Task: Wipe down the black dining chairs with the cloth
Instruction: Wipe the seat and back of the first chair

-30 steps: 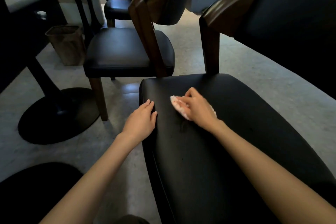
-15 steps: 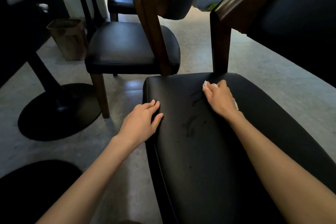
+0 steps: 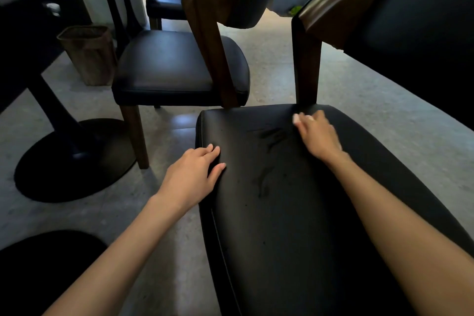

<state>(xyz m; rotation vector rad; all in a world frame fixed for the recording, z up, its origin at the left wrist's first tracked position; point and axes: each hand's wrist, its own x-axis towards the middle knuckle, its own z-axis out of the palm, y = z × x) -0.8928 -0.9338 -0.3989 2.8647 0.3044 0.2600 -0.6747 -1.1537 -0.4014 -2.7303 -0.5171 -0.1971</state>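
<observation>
A black padded chair seat (image 3: 295, 213) fills the lower right, with dark damp streaks near its far half. My right hand (image 3: 318, 136) presses a small pale cloth (image 3: 297, 118) onto the seat's far edge, just below the wooden back post (image 3: 306, 72); most of the cloth is hidden under the hand. My left hand (image 3: 192, 174) rests flat with straight fingers on the seat's left edge. A second black chair (image 3: 166, 67) stands beyond, with more black seats behind it.
A round black table base (image 3: 71, 161) stands on the grey floor at left, under a dark table. A brown woven bin (image 3: 89, 54) sits by it. The near chair's dark backrest (image 3: 410, 20) rises at upper right. Another dark base (image 3: 38, 269) lies at bottom left.
My right hand slid the cloth from the seat's middle left toward its far edge by the back post. The left hand stayed on the seat's left edge.
</observation>
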